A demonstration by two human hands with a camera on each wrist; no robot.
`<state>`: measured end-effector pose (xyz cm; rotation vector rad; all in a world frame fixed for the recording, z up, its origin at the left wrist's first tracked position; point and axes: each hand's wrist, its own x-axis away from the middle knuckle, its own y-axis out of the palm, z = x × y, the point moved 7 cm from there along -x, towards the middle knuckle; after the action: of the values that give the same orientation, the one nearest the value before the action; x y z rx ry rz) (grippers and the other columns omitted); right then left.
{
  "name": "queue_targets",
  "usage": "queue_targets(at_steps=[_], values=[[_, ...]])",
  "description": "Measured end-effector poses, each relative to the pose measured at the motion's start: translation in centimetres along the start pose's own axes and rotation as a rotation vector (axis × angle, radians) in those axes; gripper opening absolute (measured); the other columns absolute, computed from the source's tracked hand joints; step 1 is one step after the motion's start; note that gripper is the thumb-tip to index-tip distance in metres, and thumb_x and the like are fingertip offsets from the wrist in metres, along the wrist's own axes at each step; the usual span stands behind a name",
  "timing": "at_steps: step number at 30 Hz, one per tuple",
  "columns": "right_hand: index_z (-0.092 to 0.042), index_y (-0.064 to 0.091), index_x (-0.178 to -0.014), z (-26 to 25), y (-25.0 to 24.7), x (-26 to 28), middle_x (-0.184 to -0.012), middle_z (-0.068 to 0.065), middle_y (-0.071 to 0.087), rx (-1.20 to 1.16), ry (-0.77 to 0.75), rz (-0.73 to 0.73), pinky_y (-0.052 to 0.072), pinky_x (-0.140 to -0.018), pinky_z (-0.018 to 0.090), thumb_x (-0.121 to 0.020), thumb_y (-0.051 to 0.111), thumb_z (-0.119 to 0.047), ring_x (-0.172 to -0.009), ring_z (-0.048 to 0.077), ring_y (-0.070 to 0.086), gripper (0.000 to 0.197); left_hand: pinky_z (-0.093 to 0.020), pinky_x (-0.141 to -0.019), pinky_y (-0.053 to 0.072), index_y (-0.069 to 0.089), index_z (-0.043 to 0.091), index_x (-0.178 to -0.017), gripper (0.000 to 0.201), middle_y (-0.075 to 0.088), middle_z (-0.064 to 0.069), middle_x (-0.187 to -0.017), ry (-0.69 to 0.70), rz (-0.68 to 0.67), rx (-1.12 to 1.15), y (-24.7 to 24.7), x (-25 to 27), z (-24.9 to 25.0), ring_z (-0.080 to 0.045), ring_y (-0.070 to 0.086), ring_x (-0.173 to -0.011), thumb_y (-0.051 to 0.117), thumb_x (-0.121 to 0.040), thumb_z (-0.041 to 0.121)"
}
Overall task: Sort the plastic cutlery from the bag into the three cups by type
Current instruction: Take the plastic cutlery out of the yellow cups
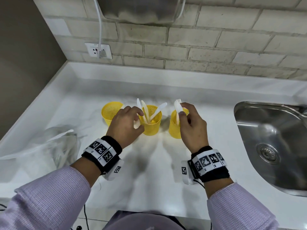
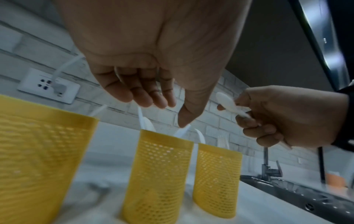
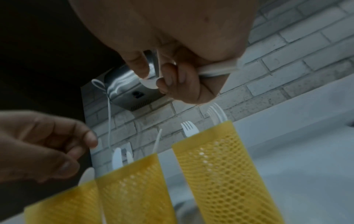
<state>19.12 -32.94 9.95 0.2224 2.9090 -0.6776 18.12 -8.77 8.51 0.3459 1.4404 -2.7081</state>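
Head view only: clear plastic bag (image 1: 54, 146) lying on white worktop (image 1: 149, 171) at left, sink (image 1: 274, 138) at right. Left wrist view only: tap (image 2: 268, 165) behind sink. Right wrist view only: fork heads (image 3: 188, 128) standing above rim of right cup (image 3: 216, 166).

Three yellow mesh cups in a row. Left cup (image 1: 110, 112): a thin white handle over rim in left wrist view, type unreadable. Middle cup (image 1: 152, 121): white knives (image 1: 157, 109) fanned upward. Right cup: forks.

Right hand (image 1: 191, 123) over right cup, fingers clamped on a white spoon (image 1: 178, 110), bowl uppermost, handle tip low. Left hand (image 1: 126, 123) above near rim of middle cup, fingers loosely curled, thumb pointing down, apparently holding nothing.

Bag contents blurred. Spoon shaft mostly hidden by fingers. Wrist views soft with motion blur.
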Motion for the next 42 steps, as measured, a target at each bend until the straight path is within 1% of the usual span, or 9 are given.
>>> queue_targets(at_steps=[4, 11, 16, 21, 25, 29, 34, 39, 42], values=[[-0.029, 0.062, -0.107, -1.8, 1.6, -0.7, -0.059, -0.007, 0.045, -0.071, -0.027, -0.041, 0.038, -0.057, 0.019, -0.103, 0.054, -0.024, -0.056, 0.008, 0.045, 0.011, -0.044, -0.086, 0.051, 0.069, 0.02, -0.11, 0.038, 0.062, -0.005, -0.104, -0.059, 0.067, -0.169, -2.6, 0.5, -4.0, -0.035, 0.057, -0.097, 0.077, -0.074, 0.02], [-0.026, 0.066, -0.093, -5.4, 7.3, -2.7, -0.061, -0.014, 0.054, -0.213, 0.004, -0.117, 0.058, -0.073, 0.054, -0.1, 0.058, -0.024, -0.06, 0.014, 0.053, 0.011, -0.047, -0.085, 0.051, 0.079, 0.027, -0.105, 0.023, 0.074, -0.004, -0.106, -0.086, -0.029, -0.378, -4.5, 0.5, -8.5, -0.039, 0.059, -0.101, 0.077, -0.083, 0.018], [-0.021, 0.064, -0.083, -9.4, 11.1, -4.1, -0.059, -0.012, 0.047, -0.275, -0.058, -0.114, 0.042, -0.058, 0.025, -0.099, 0.061, -0.017, -0.056, 0.007, 0.043, 0.016, -0.045, -0.084, 0.051, 0.08, 0.03, -0.104, 0.02, 0.076, -0.001, -0.1, -0.055, -0.024, -0.378, -4.9, 0.4, -8.7, -0.038, 0.059, -0.098, 0.075, -0.087, 0.023], [-0.035, 0.06, -0.069, -11.2, 16.1, -4.8, -0.063, 0.001, 0.059, -0.243, 0.0, -0.126, 0.058, -0.072, 0.052, -0.089, 0.06, -0.033, -0.065, 0.026, 0.059, 0.021, -0.043, -0.083, 0.051, 0.08, 0.03, -0.107, 0.019, 0.076, -0.002, -0.1, 0.001, -0.046, -0.366, -4.7, 0.4, -9.0, -0.037, 0.059, -0.096, 0.073, -0.09, 0.025], [-0.015, 0.062, -0.078, -11.4, 18.7, -4.8, -0.073, 0.006, 0.068, -0.144, -0.009, -0.125, 0.053, -0.072, 0.037, -0.095, 0.061, -0.027, -0.073, 0.026, 0.065, 0.021, -0.036, -0.084, 0.049, 0.078, 0.025, -0.113, 0.021, 0.076, -0.002, -0.104, 0.004, -0.089, -0.284, -4.2, 0.0, -9.0, -0.031, 0.06, -0.1, 0.069, -0.094, 0.028], [-0.006, 0.062, -0.072, -10.1, 20.2, -4.4, -0.069, 0.01, 0.069, -0.015, -0.014, -0.118, 0.052, -0.068, 0.038, -0.095, 0.06, -0.026, -0.07, 0.03, 0.062, 0.03, -0.035, -0.083, 0.051, 0.074, 0.026, -0.117, 0.029, 0.072, 0.003, -0.108, 0.0, -0.1, -0.214, -5.2, 0.1, -9.6, -0.025, 0.06, -0.102, 0.074, -0.089, 0.033], [-0.018, 0.04, -0.054, -8.3, 21.4, -3.3, -0.05, -0.003, 0.046, 0.115, 0.021, -0.123, 0.034, -0.061, 0.032, -0.1, 0.054, -0.038, -0.054, 0.023, 0.043, 0.053, -0.037, -0.082, 0.052, 0.078, 0.028, -0.107, 0.023, 0.073, 0.0, -0.102, -0.003, -0.121, -0.234, -6.4, 0.9, -11.4, -0.028, 0.06, -0.099, 0.075, -0.085, 0.022], [-0.025, 0.04, -0.057, -6.9, 22.9, -2.5, -0.059, -0.004, 0.048, 0.216, 0.004, -0.144, 0.044, -0.066, 0.036, -0.094, 0.053, -0.038, -0.068, 0.029, 0.051, 0.042, -0.037, -0.084, 0.052, 0.079, 0.025, -0.107, 0.018, 0.074, -0.001, -0.103, -0.008, -0.138, -0.166, -5.8, 0.6, -11.7, -0.026, 0.063, -0.101, 0.072, -0.091, 0.02], [-0.019, 0.064, -0.085, -6.9, 22.8, -2.0, -0.091, 0.008, 0.063, 0.271, -0.08, -0.134, 0.052, -0.078, 0.043, -0.09, 0.056, -0.04, -0.087, 0.033, 0.061, 0.023, -0.036, -0.084, 0.052, 0.078, 0.025, -0.111, 0.019, 0.075, -0.002, -0.104, 0.0, -0.141, -0.175, -5.4, 0.2, -11.6, -0.025, 0.063, -0.103, 0.07, -0.094, 0.025]])
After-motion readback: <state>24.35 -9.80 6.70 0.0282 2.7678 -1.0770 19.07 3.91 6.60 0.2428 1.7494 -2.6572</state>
